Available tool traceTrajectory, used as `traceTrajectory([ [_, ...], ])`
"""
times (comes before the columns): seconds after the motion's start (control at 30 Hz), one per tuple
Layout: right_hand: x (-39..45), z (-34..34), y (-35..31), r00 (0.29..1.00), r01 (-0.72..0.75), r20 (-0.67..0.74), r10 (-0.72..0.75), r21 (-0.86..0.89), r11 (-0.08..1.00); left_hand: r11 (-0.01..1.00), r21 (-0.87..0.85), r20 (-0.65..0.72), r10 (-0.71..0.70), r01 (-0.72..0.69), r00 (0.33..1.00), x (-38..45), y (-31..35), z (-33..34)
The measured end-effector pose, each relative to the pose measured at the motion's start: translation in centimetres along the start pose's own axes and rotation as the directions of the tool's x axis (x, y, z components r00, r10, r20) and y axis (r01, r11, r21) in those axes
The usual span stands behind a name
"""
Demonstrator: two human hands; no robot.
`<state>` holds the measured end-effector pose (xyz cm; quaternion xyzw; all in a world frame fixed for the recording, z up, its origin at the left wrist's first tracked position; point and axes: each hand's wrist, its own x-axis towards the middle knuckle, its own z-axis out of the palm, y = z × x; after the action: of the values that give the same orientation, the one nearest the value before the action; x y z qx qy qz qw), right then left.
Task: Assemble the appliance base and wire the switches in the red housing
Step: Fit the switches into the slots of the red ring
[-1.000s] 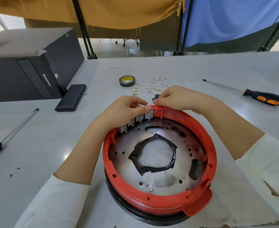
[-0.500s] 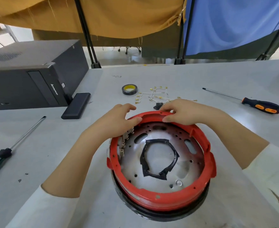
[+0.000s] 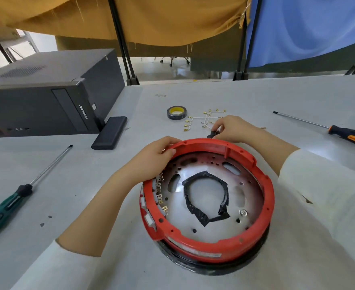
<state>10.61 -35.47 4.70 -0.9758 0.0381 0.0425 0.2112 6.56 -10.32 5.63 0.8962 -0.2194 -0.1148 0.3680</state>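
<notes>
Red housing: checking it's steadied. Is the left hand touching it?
Touching. The head view shows the left hand gripping the red housing rim, thumb over its edge.

Left hand (image 3: pixel 151 159) is curled over the far-left rim of the red housing (image 3: pixel 256 243), thumb on top, fingers (image 3: pixel 168 141) wrapped outside. Right hand (image 3: pixel 235 128) is held just beyond the rim, a small black part (image 3: pixel 212 133) pinched at its fingertips. Both forearms are extended forward, white sleeves pushed back.

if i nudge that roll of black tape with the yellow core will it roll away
Probably not: the tape roll lies flat on its side on the table, so a nudge should slide it. It looks small and light, so it would likely shift easily. Stood on edge, it could roll.
</notes>
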Motion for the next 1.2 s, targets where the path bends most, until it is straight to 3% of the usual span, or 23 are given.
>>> traceTrajectory([
  [0.13, 0.0, 0.4, -0.3, 0.996, -0.054, -0.077, 0.051, -0.028, 0.998, 0.997, -0.014, -0.112, -0.082, 0.081, 0.99, -0.7, -1.0, 0.0],
  [0.2, -0.5, -0.2, -0.6, 0.99, -0.036, -0.129, 0.053, 0.13, 0.991, 0.992, -0.051, -0.165, -0.126, 0.119, 0.978, -1.2, -1.4, 0.5],
  [0.3, -1.7, -1.7, -0.5, 0.986, 0.002, -0.151, 0.072, 0.443, 0.896, 0.981, -0.083, -0.183, -0.189, 0.177, 0.965, -2.1, -1.4, 1.6],
  [0.37, -2.8, -2.6, -0.1, 0.99, 0.015, -0.127, 0.06, 0.521, 0.853, 0.978, -0.081, -0.147, -0.205, 0.194, 0.968, -2.3, -0.8, 1.7],
  [0.5, -5.2, -3.6, 0.4, 0.999, 0.005, -0.046, 0.027, 0.587, 0.81, 0.991, 0.106, -0.129, -0.073, 0.087, 0.989, -0.2, 1.2, 0.7],
  [0.57, -6.2, -3.7, 0.4, 1.0, -0.007, -0.01, 0.018, 0.64, 0.768, 0.986, 0.165, -0.07, 0.032, -0.02, 0.997, 1.5, 2.6, 0.5],
  [0.67, -7.4, -3.9, 0.4, 1.0, -0.01, 0.013, 0.001, 0.712, 0.702, 0.978, 0.193, 0.046, 0.07, -0.078, 0.996, 3.1, 3.7, 0.7],
  [0.8, -8.3, -4.0, 0.2, 1.0, 0.025, -0.026, -0.008, 0.722, 0.692, 0.966, 0.25, 0.001, 0.06, -0.058, 0.998, 3.0, 3.2, 0.9],
  [1.0, -8.1, -3.5, -0.9, 0.986, 0.114, -0.164, -0.021, 0.585, 0.803, 0.947, 0.267, -0.138, -0.145, 0.178, 0.98, 0.7, 2.1, 0.7],
  [1.1, -8.1, -2.7, -1.9, 0.973, 0.167, -0.218, -0.074, 0.445, 0.88, 0.912, 0.333, -0.142, -0.201, 0.238, 0.969, -0.7, 2.2, 1.0],
  [1.2, -8.2, -1.6, -2.9, 0.97, 0.202, -0.212, -0.116, 0.448, 0.871, 0.871, 0.423, -0.11, -0.224, 0.249, 0.968, -1.7, 2.6, 1.6],
])
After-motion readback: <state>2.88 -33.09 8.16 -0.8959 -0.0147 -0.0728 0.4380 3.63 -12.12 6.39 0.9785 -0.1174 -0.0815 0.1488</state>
